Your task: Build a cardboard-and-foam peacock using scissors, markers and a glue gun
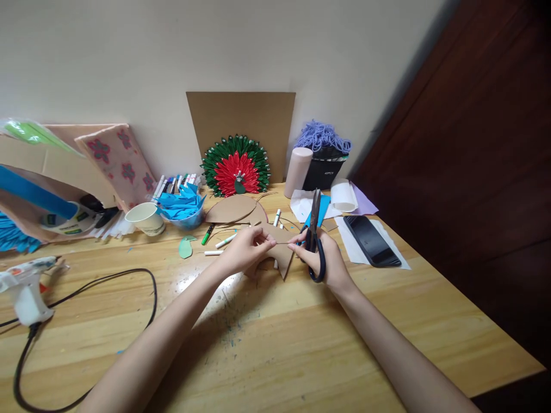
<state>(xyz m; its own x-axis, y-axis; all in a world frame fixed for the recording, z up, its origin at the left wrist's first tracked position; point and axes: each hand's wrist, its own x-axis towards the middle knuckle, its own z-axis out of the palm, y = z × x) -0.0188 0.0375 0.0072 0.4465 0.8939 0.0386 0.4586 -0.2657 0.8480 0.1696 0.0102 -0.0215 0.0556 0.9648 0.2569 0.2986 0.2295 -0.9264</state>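
My left hand point(249, 248) is closed in a pinch on a cut brown cardboard piece point(282, 261) with curved edges and pointed corners. My right hand point(330, 264) holds black-handled scissors point(315, 221), blades pointing up and away from me. The thumb and a fingertip of that hand also pinch at the cardboard's right side, where a thin edge or strip runs between both hands. Behind the left hand lies a rounded cardboard piece point(232, 210). A green paper cutout point(186, 247) and a green marker point(208, 234) are to the left.
A glue gun point(28, 289) with a looping black cord point(155, 292) is at left. A paper cup point(145, 219) and a bowl of blue strips point(181, 209) stand behind. A red-green peacock decoration point(236, 166) leans at the back. A phone point(372, 241) lies right.
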